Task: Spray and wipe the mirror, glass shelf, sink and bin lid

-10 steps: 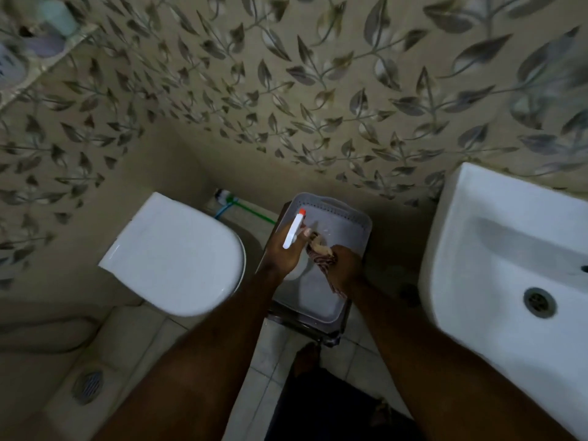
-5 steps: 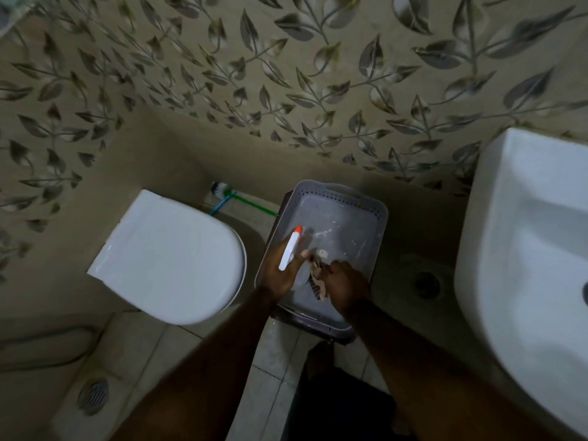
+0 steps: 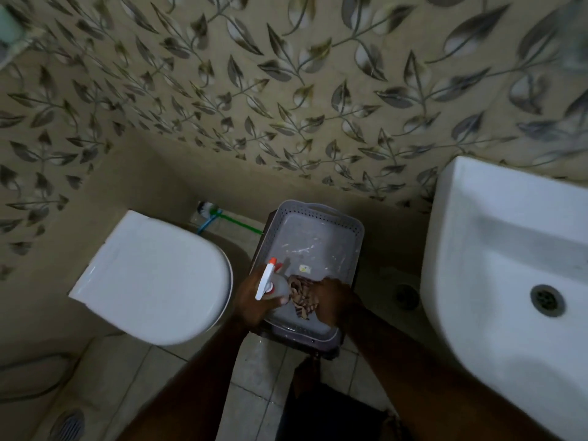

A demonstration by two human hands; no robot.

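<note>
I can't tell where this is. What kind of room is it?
It looks like a small bathroom. There is a toilet with its lid shut, a white sink with a drain, and a bin lid between them.

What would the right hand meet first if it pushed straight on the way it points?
Likely the bare far half of the grey plastic bin lid, since the right hand presses the striped cloth there; depth is unclear.

Dim, murky light; the white ceramic sink [image 3: 509,249] gleams palest, the leaf-patterned wall tiles [image 3: 286,74] perhaps motion-blurred and bowed toward the edges.
</note>
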